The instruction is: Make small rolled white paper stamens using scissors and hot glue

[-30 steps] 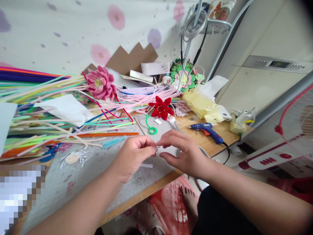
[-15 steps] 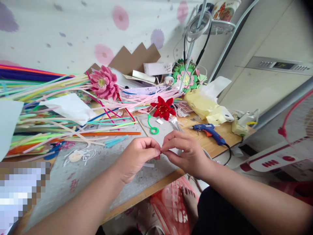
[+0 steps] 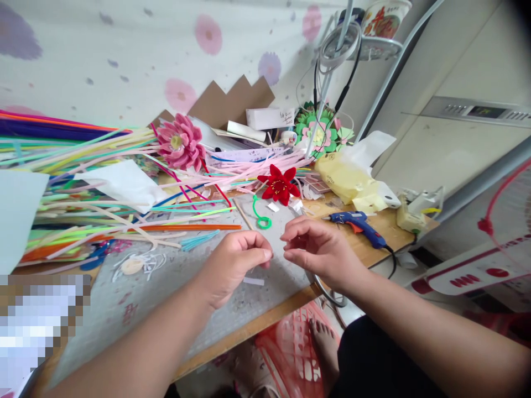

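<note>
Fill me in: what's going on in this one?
A person has both bare hands over a gray mat. The left hand has thumb and fingers pinched together; anything between them is too small to make out. The right hand is just apart from it, thumb and fingers parted. Beyond the hands lie a curled green piece and a red flower.

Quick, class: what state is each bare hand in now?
Left hand: closed in a pinch; whether it holds anything cannot be told.
Right hand: open, thumb and fingers parted.
</note>
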Action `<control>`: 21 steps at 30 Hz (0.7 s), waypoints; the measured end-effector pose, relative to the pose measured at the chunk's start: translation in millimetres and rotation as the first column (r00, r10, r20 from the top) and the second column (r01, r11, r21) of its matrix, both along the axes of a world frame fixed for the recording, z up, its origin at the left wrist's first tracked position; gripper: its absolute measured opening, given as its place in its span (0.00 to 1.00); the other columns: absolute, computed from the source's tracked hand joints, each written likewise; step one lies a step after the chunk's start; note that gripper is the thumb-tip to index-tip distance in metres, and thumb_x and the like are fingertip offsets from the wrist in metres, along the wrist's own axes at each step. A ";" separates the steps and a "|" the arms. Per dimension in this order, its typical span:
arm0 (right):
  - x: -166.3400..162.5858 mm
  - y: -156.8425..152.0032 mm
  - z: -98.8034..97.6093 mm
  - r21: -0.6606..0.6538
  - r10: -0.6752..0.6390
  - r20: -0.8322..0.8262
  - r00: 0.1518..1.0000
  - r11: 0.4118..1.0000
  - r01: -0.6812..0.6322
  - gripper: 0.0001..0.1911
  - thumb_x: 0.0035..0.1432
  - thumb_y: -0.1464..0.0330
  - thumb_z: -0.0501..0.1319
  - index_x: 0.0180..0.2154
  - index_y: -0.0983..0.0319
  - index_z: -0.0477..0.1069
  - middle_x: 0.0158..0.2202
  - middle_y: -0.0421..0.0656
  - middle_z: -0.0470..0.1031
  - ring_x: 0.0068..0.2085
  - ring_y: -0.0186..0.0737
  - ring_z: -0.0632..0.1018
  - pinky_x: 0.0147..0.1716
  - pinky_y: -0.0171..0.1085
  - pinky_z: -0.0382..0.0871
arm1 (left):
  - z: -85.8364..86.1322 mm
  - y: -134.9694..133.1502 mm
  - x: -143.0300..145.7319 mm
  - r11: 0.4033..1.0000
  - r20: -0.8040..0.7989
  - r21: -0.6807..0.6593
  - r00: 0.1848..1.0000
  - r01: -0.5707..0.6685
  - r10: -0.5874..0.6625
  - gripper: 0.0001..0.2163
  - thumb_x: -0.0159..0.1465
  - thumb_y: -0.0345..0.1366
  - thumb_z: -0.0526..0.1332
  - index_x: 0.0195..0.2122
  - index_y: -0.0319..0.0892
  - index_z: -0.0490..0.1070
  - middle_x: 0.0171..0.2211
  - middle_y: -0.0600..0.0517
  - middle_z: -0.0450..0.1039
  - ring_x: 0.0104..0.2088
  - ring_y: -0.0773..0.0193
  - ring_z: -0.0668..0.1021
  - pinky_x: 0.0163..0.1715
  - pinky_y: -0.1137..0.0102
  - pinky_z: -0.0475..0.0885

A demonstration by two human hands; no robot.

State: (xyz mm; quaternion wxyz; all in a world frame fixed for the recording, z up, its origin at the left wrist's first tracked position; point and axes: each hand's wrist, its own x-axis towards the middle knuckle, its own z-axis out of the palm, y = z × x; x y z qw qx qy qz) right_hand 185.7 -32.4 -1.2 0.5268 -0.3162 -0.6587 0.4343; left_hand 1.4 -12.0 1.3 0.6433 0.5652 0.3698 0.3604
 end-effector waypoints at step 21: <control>12.1 0.9 5.6 -0.367 -0.135 -0.239 0.962 0.930 0.039 0.10 0.53 0.64 0.66 0.28 0.63 0.70 0.22 0.37 0.70 0.25 0.30 0.71 0.28 0.30 0.67 | -3.4 6.8 0.2 0.993 0.169 -0.083 0.981 -0.080 0.093 0.06 0.55 0.35 0.65 0.26 0.39 0.71 0.24 0.54 0.71 0.28 0.68 0.70 0.33 0.71 0.62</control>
